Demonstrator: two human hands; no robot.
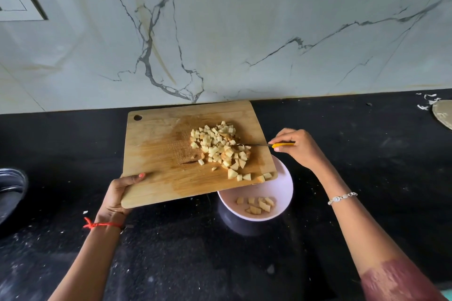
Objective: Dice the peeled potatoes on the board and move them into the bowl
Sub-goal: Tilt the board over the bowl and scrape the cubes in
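Head view: pale potato dice (217, 146) heaped on board (159, 154) over bowl (281, 193).
Grips board with left hand (117, 198), knife (281, 145) with right hand (298, 149).

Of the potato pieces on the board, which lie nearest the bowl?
The two loose pieces at the board's lower right corner, above the pink bowl; the rest lie farther up, in the heap by the knife.

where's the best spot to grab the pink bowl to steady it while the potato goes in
Take the bowl by its near rim, coming from the near side. It stands upright on the counter with that stretch of rim bare, while the tilted cutting board overhangs its far rim, diced potato heaped near that edge. A pinch over the thin rim should stay clear of falling pieces.
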